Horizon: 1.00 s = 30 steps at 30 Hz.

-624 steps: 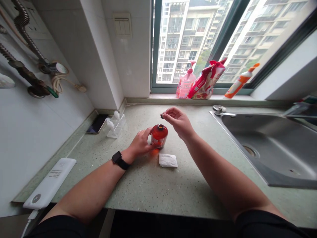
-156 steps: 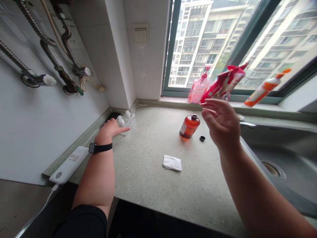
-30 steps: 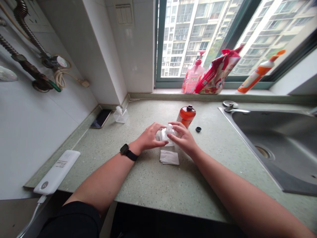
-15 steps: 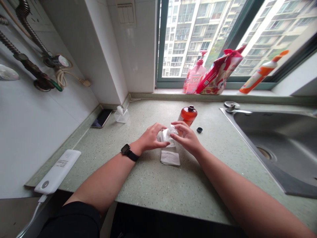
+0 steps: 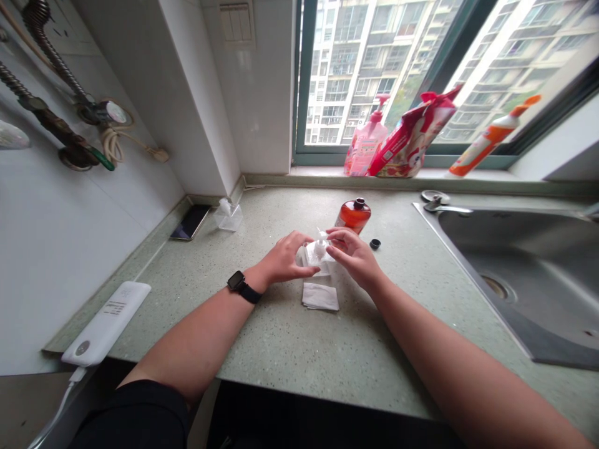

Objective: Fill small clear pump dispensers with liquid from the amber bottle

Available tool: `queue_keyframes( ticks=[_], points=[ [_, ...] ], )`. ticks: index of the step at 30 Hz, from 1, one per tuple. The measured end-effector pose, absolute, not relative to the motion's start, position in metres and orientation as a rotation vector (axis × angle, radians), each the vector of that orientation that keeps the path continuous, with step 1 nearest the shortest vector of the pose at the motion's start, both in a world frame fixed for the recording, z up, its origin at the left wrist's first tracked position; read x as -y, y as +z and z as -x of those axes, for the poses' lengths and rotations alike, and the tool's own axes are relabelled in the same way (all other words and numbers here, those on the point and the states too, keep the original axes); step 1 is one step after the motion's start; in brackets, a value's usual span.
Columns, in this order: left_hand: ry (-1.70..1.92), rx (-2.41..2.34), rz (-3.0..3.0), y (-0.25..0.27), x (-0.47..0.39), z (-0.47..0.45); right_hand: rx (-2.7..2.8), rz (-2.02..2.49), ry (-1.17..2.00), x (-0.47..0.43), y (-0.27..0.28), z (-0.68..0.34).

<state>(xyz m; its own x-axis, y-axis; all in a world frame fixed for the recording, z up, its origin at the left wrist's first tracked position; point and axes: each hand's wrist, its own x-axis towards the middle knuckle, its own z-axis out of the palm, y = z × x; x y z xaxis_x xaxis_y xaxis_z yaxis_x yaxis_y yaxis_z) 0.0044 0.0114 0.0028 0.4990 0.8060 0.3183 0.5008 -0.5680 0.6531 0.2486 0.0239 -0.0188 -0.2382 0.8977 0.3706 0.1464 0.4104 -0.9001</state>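
A small clear square pump bottle (image 5: 318,265) stands on the counter between my hands. My left hand (image 5: 285,257) is wrapped round its left side, thumb in front and fingers behind. On top is a clear-white pump head (image 5: 321,242), its nozzle showing. My right hand (image 5: 353,254) is at the right of the pump head, thumb and fingers slightly apart; whether the fingertips touch it is hard to see. Just behind that hand stands an amber-red bottle (image 5: 354,215) with its neck uncapped. Its black cap (image 5: 375,244) lies to the right. A folded white tissue (image 5: 321,296) lies in front.
Another clear pump bottle (image 5: 228,215) and a phone (image 5: 190,222) are at the back left. A white power bank (image 5: 107,324) with a cable lies at the left edge. The steel sink (image 5: 524,249) is on the right. Pink pump bottle (image 5: 367,146) and red bag (image 5: 414,137) stand on the sill.
My right fingers have drawn slightly right, off the pump head, so its nozzle now shows. My left hand stays round the clear bottle.
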Motion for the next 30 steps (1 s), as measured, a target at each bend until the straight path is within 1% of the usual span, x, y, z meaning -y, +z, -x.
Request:
queue_keyframes(
  ticks=[3,6,16,19,25,30],
  points=[
    [0.865,-1.070,-2.263,0.000,-0.013,-0.005,1.742,0.863,0.895,-0.020,-0.018,-0.240],
    [0.871,-1.060,-2.264,-0.002,-0.014,-0.004,1.786,0.903,0.799,-0.015,-0.016,-0.227],
    [0.872,-1.017,-2.314,-0.002,-0.014,-0.004,1.679,1.001,0.651,-0.005,0.009,-0.228],
    [0.863,-1.050,-2.332,-0.002,-0.013,-0.005,1.647,0.989,0.651,-0.001,0.015,-0.231],
    [0.894,-1.091,-2.351,0.000,-0.014,0.000,1.500,0.898,0.748,-0.010,0.019,-0.249],
    [0.925,-1.138,-2.330,-0.001,-0.017,0.004,1.567,0.862,0.730,-0.021,0.022,-0.264]
  ],
)
